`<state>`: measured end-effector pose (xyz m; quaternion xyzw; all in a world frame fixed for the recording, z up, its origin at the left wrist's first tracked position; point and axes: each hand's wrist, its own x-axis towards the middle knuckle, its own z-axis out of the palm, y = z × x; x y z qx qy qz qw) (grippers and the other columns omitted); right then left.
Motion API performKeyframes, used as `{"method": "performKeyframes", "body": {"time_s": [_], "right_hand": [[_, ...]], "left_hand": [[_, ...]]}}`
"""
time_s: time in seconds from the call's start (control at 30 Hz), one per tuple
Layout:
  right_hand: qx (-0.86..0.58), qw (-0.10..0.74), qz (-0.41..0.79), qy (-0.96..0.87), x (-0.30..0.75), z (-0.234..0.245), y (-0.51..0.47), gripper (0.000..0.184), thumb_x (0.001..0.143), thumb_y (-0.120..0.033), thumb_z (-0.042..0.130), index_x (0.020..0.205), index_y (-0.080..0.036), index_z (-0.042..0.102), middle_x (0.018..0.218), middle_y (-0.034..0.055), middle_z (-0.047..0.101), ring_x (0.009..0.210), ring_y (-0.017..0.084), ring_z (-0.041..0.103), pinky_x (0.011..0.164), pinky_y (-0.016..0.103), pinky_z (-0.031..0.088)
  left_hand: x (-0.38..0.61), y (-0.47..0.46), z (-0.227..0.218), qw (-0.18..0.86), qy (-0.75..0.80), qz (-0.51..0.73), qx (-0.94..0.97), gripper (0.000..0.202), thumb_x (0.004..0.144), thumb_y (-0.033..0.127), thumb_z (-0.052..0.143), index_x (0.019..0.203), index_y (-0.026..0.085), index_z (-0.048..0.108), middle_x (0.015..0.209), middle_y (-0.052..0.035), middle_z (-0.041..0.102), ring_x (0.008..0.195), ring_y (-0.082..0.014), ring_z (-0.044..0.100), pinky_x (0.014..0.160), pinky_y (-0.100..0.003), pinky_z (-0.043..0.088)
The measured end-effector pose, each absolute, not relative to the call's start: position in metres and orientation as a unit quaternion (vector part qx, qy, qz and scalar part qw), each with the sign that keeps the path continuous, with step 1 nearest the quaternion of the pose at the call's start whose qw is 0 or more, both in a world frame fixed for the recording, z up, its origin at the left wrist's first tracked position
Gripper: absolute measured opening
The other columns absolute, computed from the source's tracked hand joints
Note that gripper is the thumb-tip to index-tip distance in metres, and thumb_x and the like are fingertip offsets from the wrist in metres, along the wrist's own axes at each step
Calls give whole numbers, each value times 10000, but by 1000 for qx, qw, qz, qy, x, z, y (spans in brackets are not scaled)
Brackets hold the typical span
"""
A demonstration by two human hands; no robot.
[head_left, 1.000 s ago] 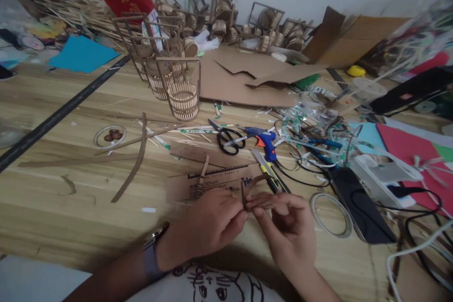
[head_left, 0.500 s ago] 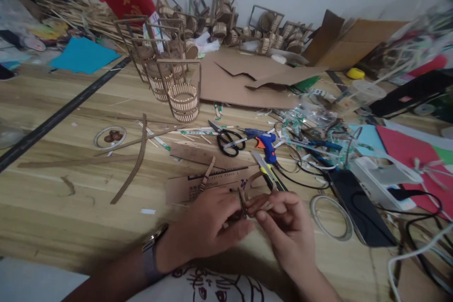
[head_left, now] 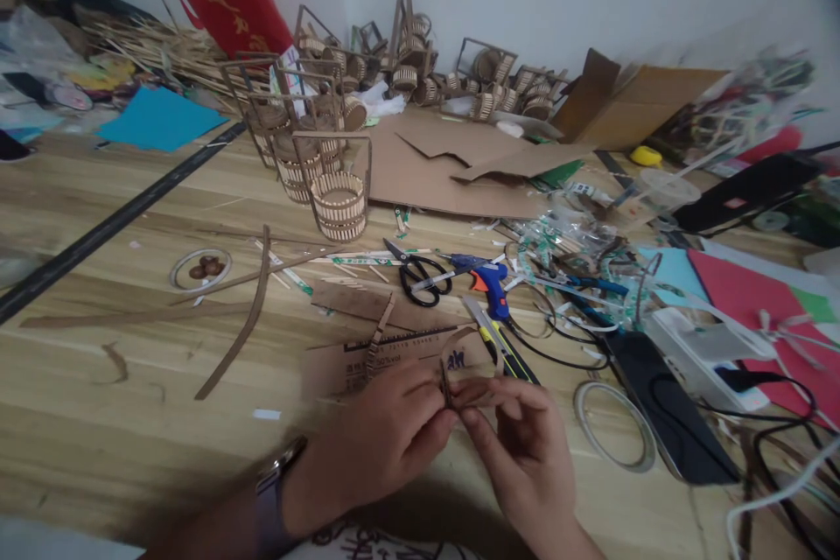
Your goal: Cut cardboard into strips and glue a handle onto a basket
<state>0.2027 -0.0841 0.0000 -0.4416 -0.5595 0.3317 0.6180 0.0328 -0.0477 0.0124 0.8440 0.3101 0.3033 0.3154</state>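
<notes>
My left hand (head_left: 394, 429) is closed, thumb and fingers pinching a narrow strip of small wooden slats (head_left: 379, 334). One end of it sticks up beyond the knuckles, and another part shows edge-on at the fingertips. My right hand (head_left: 525, 442) pinches a thin brown strip (head_left: 500, 359) that curls in a loop above the fingers. Both hands meet fingertip to fingertip, partly hiding where the two strips touch. Under and beyond them lies a printed piece of cardboard (head_left: 334, 367). A yellow and black utility knife (head_left: 505, 346) rests just past my right hand.
Black-handled scissors (head_left: 420, 278) and a blue glue gun (head_left: 489, 280) lie ahead. Small slatted buckets (head_left: 338, 206) with tall handles stand behind. Loose brown strips (head_left: 242, 332) lie left; a tape roll (head_left: 613, 426), phone (head_left: 666, 407) and cables are right.
The view has tilted up slightly. My fingertips have closed nearer together, and the slatted strip between them now stands more upright. Both hands keep their hold.
</notes>
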Motion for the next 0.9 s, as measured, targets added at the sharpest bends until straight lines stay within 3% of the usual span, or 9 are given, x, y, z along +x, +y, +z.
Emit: {"method": "performKeyframes", "body": {"time_s": [0.17, 0.37, 0.7, 0.9], "right_hand": [[-450, 606, 387, -530, 206, -1, -85, 137, 917, -260, 727, 996, -273, 615, 842, 12, 774, 793, 166, 761, 725, 271, 625], [-448, 568, 451, -523, 217, -7, -85, 170, 942, -209, 684, 1027, -293, 564, 886, 2, 775, 826, 161, 758, 729, 260, 613], [-458, 624, 313, -549, 203, 0, -85, 90, 925, -251, 714, 978, -286, 650, 845, 5, 765, 779, 155, 754, 730, 244, 616], [-465, 584, 208, -631, 210, -16, -94, 410, 871, -74, 687, 1200, -315, 646, 1006, 19, 787, 921, 189, 760, 834, 311, 622]], "left_hand": [[34, -48, 13, 327, 302, 324, 834, 215, 995, 130, 441, 832, 179, 573, 879, -40, 609, 849, -172, 576, 798, -281, 503], [34, -48, 11, 341, 294, 326, 831, 228, 971, 107, 427, 787, 178, 539, 853, -35, 596, 827, -161, 569, 762, -260, 484], [34, -51, 9, 341, 352, 269, 829, 214, 1048, 242, 408, 897, 195, 552, 889, -36, 632, 836, -181, 603, 769, -292, 504], [34, -54, 5, 322, 363, 271, 831, 209, 1044, 186, 381, 967, 188, 576, 919, -44, 674, 874, -195, 646, 779, -305, 503]]}}
